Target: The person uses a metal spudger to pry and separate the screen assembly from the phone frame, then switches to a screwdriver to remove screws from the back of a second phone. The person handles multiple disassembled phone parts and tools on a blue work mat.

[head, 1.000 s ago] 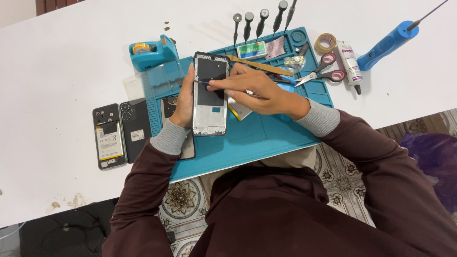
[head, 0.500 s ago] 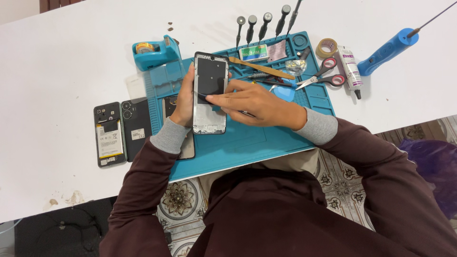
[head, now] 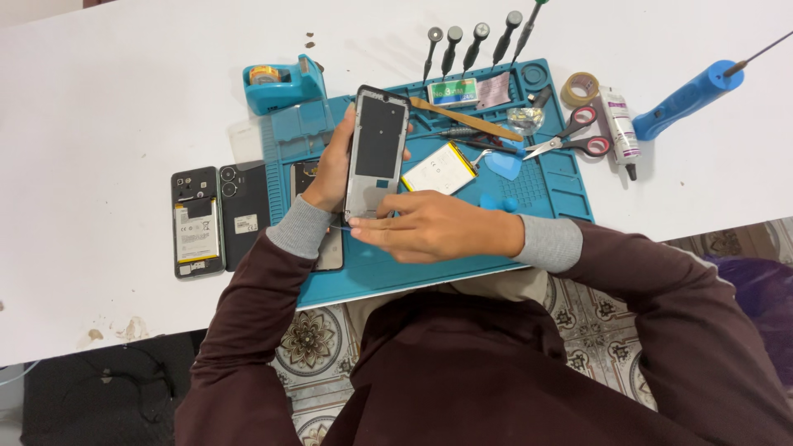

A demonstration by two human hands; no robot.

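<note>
An opened phone frame [head: 376, 153], grey with a black panel, is tilted up over the blue repair mat [head: 570, 186]. My left hand [head: 334, 165] grips its left edge. My right hand [head: 429, 227] sits at the frame's lower end, fingers pinching the bottom edge next to a thin dark cable. A flat battery [head: 439, 168] lies on the mat just right of the frame.
Left of the mat lie an opened phone [head: 197, 221] showing its battery and a black back cover [head: 245, 211]. A blue tape dispenser [head: 281, 83], screwdrivers [head: 475, 45], scissors [head: 570, 140], a glue tube [head: 618, 124], a tape roll [head: 580, 87] and a blue-handled tool [head: 690, 99] lie about.
My right hand has slid from the middle of the phone frame down to its lower end. The battery beside the frame is now uncovered.
</note>
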